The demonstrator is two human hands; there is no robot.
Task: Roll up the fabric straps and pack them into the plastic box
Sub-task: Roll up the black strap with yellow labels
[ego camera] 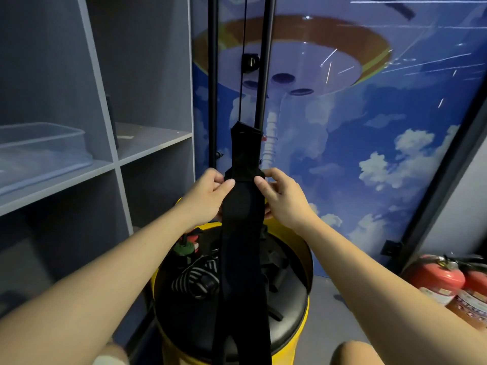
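A long black fabric strap (243, 259) hangs straight down the middle of the view, its upper end sticking up above my hands. My left hand (208, 196) pinches the strap's left edge with thumb and fingers. My right hand (282, 196) pinches the right edge at the same height. The strap's lower part falls past the yellow stool (290, 335) toward the bottom edge. A clear plastic box (42, 146) sits on the grey shelf (60, 180) at the left, apart from both hands.
More dark straps and a black-and-white striped item (196, 279) lie on the stool's black seat, with a red-and-green object (187, 245). Black tripod poles (263, 61) rise behind the strap. Two red fire extinguishers (445, 280) stand at lower right.
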